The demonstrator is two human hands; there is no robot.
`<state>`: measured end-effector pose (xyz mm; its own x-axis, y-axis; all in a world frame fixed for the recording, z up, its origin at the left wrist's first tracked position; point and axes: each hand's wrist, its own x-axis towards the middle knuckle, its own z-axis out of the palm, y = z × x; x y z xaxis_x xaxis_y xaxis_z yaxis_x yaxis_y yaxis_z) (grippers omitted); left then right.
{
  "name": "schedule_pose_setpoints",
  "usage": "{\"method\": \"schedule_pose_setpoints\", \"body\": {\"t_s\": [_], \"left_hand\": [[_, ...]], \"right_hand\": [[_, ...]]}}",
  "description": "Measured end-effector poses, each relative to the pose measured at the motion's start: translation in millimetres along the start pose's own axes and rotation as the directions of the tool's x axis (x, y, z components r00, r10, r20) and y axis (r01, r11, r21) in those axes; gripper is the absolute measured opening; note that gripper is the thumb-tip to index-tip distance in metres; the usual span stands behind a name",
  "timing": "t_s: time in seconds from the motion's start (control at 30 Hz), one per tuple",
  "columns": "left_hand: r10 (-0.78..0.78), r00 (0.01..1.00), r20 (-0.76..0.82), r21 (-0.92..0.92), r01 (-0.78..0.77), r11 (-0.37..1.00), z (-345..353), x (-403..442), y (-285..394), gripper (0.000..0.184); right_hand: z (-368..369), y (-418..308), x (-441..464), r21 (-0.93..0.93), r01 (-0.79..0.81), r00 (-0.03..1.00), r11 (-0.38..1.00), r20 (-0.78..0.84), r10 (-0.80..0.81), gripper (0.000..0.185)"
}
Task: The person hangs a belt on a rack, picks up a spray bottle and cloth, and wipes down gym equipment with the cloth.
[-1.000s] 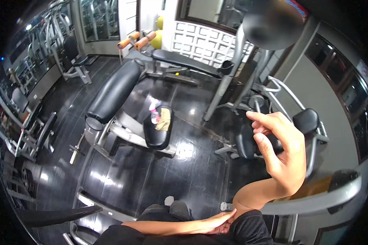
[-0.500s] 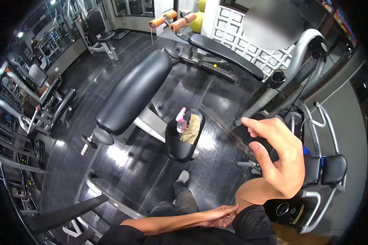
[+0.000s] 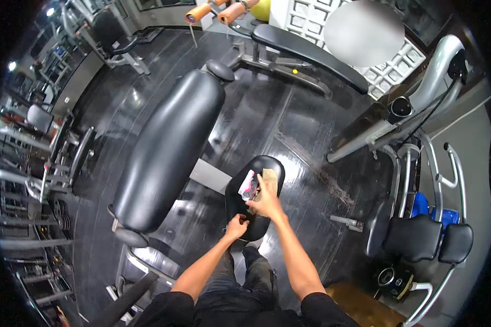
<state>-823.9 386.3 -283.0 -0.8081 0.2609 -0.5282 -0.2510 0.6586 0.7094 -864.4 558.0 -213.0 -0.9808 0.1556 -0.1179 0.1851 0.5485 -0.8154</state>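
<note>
On the small black seat pad (image 3: pixel 264 162) lie a tan cloth (image 3: pixel 269 175) and a clear spray bottle with a pink and white head (image 3: pixel 247 184). My right hand (image 3: pixel 264 201) reaches over the pad, its fingers apart around the bottle's right side and over the cloth; whether it grips either one is hard to tell. Near the pad's lower left edge is my left hand (image 3: pixel 237 226), its fingers curled together; anything inside them is too small to make out.
A long black padded bench (image 3: pixel 172 147) stands left of the seat. Another bench (image 3: pixel 311 54) is at the back. A grey machine frame (image 3: pixel 365 133) and black seats (image 3: pixel 414 238) are at the right. More gym machines (image 3: pixel 65 158) line the left side.
Both hands have come from the lower right to the seat pad. My left hand has left my right arm. The view has shifted, with the seat closer below me.
</note>
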Motion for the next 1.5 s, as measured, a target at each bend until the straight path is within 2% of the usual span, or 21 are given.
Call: {"method": "schedule_pose_setpoints", "body": {"t_s": [0.07,0.13,0.2,0.23,0.33,0.37,0.43,0.47,0.53,0.6,0.67,0.7,0.73,0.87,1.0,1.1,1.17,1.2,1.3,1.4,1.5], "left_hand": [[0.175,0.984,0.031,-0.017,-0.174,0.985,44,39,-61,0.042],[0.107,0.992,0.074,0.084,-0.113,0.99,30,23,-3,0.053],[0.169,0.984,0.05,0.118,-0.174,0.978,71,57,-45,0.055],[0.366,0.92,0.143,0.436,-0.391,0.811,116,88,-109,0.056],[0.64,0.768,-0.021,0.541,-0.53,0.654,162,127,-157,0.055],[0.093,0.959,-0.269,0.159,-0.051,0.986,107,88,-39,0.059],[0.148,0.945,-0.291,0.325,-0.048,0.945,137,113,-67,0.061],[0.2,0.921,-0.334,0.475,-0.019,0.88,148,122,-79,0.063],[0.233,0.967,-0.107,0.392,-0.174,0.903,86,100,1,0.052],[0.304,0.942,-0.14,0.432,-0.218,0.875,81,107,-2,0.04],[0.383,0.923,-0.017,0.435,-0.339,0.835,63,100,32,0.031],[0.46,0.886,-0.064,0.454,-0.384,0.804,56,89,53,0.021],[0.445,0.895,-0.031,0.425,-0.391,0.816,55,82,65,0.017],[0.707,0.687,0.167,0.394,-0.704,0.591,44,43,96,0.019],[0.698,0.573,0.43,0.379,-0.816,0.436,44,-13,133,0.014],[0.799,0.306,0.518,0.25,-0.947,0.201,62,-44,143,0.016],[0.565,0.399,0.722,0.178,-0.896,0.406,64,-82,169,0.017],[0.561,0.363,0.744,0.16,-0.912,0.378,70,-98,172,0.017],[0.597,0.035,0.802,-0.112,-0.972,0.208,90,-143,182,0.014],[0.582,-0.119,0.804,-0.308,-0.922,0.237,114,-189,178,0.012],[0.419,-0.167,0.893,-0.315,-0.896,0.314,129,-231,176,0.018]], "right_hand": [[28,-2,9,-0.044,-0.068,0.997,0.997,-0.031,0.067,0.083],[55,19,19,0.056,-0.085,0.992,0.995,-0.087,0.089,0.074],[52,8,20,0.02,-0.084,0.991,0.996,-0.103,0.085,0.061],[56,12,21,0.024,-0.072,0.988,0.997,-0.135,0.074,0.061],[45,10,16,0.107,-0.228,0.967,0.968,-0.089,0.237,0.059],[41,12,13,0.207,-0.169,0.97,0.964,-0.141,0.2,0.057],[24,2,9,0.332,-0.003,0.947,0.943,-0.303,0.11,0.055],[11,-10,2,0.308,-0.076,0.932,0.948,-0.316,0.177,0.055],[-12,-22,-12,0.237,-0.015,0.863,0.971,-0.488,0.133,0.057],[-41,-30,-30,0.376,-0.008,0.839,0.927,-0.501,0.21,0.058],[-68,-34,-50,0.19,0.077,0.77,0.979,-0.634,0.062,0.063],[-79,-40,-66,0.239,0.008,0.734,0.971,-0.66,0.157,0.062],[-90,-39,-78,0.092,0.103,0.652,0.99,-0.758,0.003,0.057],[-118,-43,-155,-0.146,-0.028,0.427,0.989,-0.896,-0.12,0.045],[-119,-56,-241,-0.093,-0.181,0.254,0.979,-0.966,-0.045,0.047],[-100,-60,-308,-0.006,-0.259,0.121,0.966,-0.992,0.027,0.051],[-89,-63,-346,0.069,-0.307,0.024,0.949,-0.997,0.08,0.05],[-82,-64,-365,0.082,-0.322,-0.018,0.943,-0.997,0.08,0.05],[-63,-67,-418,0.214,-0.379,-0.196,0.9,-0.969,0.149,0.051],[-48,-74,-470,0.378,-0.292,-0.385,0.878,-0.887,0.254,0.046],[-15,-64,-522,0.457,-0.275,-0.432,0.846,-0.845,0.315,0.048]]}}
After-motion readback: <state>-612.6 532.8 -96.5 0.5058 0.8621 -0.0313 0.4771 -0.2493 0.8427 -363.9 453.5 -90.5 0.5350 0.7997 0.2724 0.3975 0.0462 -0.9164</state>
